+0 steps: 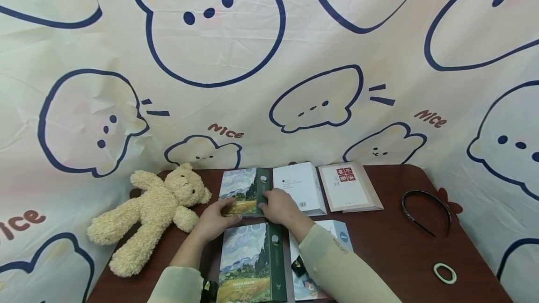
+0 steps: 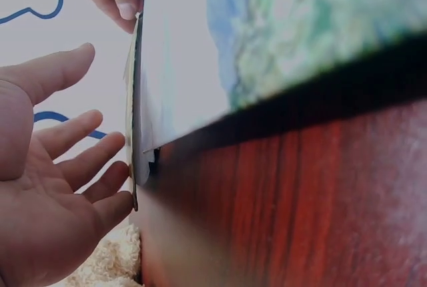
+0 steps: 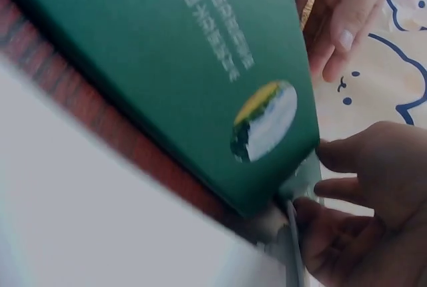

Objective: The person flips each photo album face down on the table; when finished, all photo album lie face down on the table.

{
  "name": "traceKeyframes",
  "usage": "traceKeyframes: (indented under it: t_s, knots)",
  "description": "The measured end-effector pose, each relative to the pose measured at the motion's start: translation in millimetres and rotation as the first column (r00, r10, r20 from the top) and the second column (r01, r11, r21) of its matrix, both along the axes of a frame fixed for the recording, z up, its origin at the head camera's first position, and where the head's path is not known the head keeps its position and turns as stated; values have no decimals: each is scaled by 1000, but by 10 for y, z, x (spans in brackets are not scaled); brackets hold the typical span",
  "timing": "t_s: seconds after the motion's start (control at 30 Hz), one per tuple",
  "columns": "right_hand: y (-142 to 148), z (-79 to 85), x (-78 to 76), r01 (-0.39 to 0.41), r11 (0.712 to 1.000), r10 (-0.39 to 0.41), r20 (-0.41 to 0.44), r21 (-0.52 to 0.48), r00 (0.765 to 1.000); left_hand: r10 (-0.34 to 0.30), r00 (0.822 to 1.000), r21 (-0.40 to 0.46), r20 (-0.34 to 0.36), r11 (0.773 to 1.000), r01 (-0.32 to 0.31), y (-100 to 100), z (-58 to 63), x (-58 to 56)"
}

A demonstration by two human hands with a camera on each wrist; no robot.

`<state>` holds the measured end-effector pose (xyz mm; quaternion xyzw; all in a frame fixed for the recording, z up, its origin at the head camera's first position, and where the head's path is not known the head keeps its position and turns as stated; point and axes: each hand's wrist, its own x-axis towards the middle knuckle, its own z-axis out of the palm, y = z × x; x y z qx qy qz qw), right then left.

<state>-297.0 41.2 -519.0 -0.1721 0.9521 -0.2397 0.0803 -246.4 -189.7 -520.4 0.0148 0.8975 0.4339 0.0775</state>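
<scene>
A photo album (image 1: 237, 191) with a painted landscape cover and a green spine lies at the back middle of the table. My left hand (image 1: 216, 219) is at its left front corner; in the left wrist view its spread fingers (image 2: 110, 183) touch the cover's edge. At the spine side, my right hand (image 1: 282, 207) grips the album, its thumb at the spine's corner in the right wrist view and its fingers (image 3: 320, 227) curled by the thin edge. A matching photo album (image 1: 246, 261) lies just in front, between my forearms.
A plush teddy bear (image 1: 157, 214) lies left. Right of the albums are a white book (image 1: 296, 186), a book with red characters (image 1: 349, 183), and a blue-white book (image 1: 338, 233) partly under my right sleeve. Farther right are a black headband (image 1: 404, 205) and a pale green ring (image 1: 452, 277).
</scene>
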Motion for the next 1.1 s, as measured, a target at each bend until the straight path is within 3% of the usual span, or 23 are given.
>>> traceKeyframes:
  t_s: [0.23, 0.43, 0.73, 0.9, 1.1]
  knots:
    - [283, 0, 73, -15, 981, 12, -18, -195, 1000, 34, 999, 88, -38, 996, -31, -9, -30, 36]
    - [675, 34, 222, 20, 974, -35, -62, -227, 997, 64, 996, 159, -59, 986, -54, -26, -48, 87]
    - [1280, 30, 565, 167, 948, -204, -117, -270, 972, 94, 989, 236, -114, 970, -65, -11, 4, 235]
    - [1533, 43, 730, 190, 948, -230, -134, -254, 964, 72, 974, 109, -217, 993, -49, 39, 55, 355]
    - [1807, 86, 937, 189, 978, -205, -228, -89, 952, 0, 938, -113, -347, 993, -42, 125, 63, 507]
